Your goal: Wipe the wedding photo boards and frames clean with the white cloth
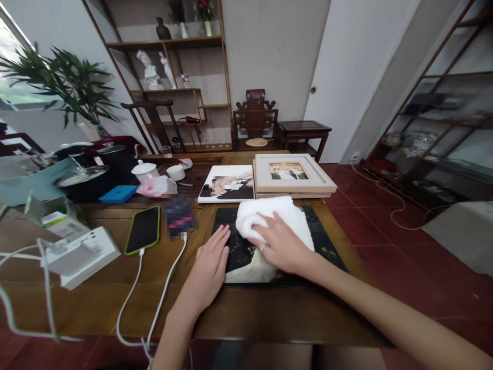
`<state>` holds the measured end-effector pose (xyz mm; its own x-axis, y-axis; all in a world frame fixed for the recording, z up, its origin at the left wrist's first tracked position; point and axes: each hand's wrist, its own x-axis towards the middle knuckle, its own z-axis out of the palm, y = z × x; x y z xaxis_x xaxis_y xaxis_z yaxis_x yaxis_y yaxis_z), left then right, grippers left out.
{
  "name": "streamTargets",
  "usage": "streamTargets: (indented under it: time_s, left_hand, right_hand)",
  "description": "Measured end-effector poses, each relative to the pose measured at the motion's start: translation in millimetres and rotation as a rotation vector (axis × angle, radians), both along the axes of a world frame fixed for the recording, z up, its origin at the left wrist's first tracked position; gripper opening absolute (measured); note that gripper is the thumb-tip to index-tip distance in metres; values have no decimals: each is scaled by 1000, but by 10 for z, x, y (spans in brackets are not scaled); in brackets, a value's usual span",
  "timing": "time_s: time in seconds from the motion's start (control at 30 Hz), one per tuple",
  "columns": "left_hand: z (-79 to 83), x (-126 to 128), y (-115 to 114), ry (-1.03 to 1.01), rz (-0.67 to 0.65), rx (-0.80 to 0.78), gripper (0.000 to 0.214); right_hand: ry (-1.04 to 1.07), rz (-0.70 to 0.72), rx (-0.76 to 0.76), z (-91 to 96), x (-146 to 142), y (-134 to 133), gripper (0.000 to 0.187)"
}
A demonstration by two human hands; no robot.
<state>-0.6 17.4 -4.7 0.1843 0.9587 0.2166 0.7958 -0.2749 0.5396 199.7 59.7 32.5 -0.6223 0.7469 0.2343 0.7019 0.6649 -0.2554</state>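
Note:
A dark photo panel point(323, 236) lies flat on the wooden table point(96, 303) in front of me. A folded white towel point(281, 213) rests on the panel. My right hand point(281, 246) presses down on the towel, fingers curled over its near edge. My left hand point(211, 259) lies flat and open on the panel's left edge, fingers stretched forward.
Behind the panel lie an unframed photo print point(227, 184) and a stack of framed pictures point(290, 174). To the left are a green-cased phone point(143, 229) on a white cable, a white power strip point(82, 254), a blue box point(117, 193), cups and pots. Shelves and chairs stand beyond.

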Motion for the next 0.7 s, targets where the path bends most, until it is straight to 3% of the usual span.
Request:
streamTargets:
  time_s: [0.17,0.3,0.43,0.57,0.7]
  left_hand:
    - [-16,-17,12,34,-18,-26,46]
    - [-10,-14,22,45,-11,-36,46]
    - [-4,-9,13,46,-17,-32,45]
    - [-15,-12,15,33,-16,-9,44]
    - [-34,-18,34,22,-16,0,43]
  right_hand:
    - [7,181,-83,-60,37,-688,24]
    - [-92,307,-66,-57,114,-883,18]
    - [-45,239,-88,3,231,-646,26]
    - [-51,32,-18,35,280,-147,28]
    - [-84,-55,17,36,161,246,31]
